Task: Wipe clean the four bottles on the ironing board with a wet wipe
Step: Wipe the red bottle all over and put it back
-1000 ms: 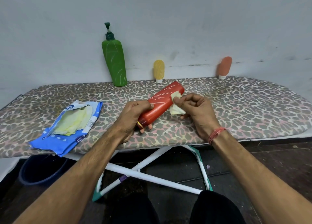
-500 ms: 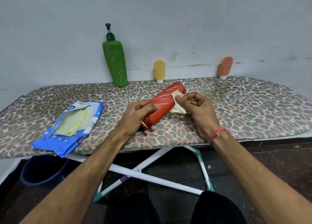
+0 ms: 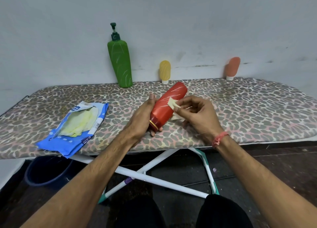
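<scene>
My left hand grips the cap end of a red bottle, which points away from me, tilted above the ironing board. My right hand pinches a pale wet wipe against the bottle's right side. Against the wall stand a tall green pump bottle, a small yellow bottle and a small orange bottle, the two small ones cap down.
A blue wet-wipe pack lies open on the board's left part, near its front edge. Under the board are its white crossed legs and a dark blue tub on the floor at the left. My dark-clad knees are at the bottom.
The wipe has slid down the red bottle from near its far end toward its middle. My left thumb has come off the top of the bottle to its left side.
</scene>
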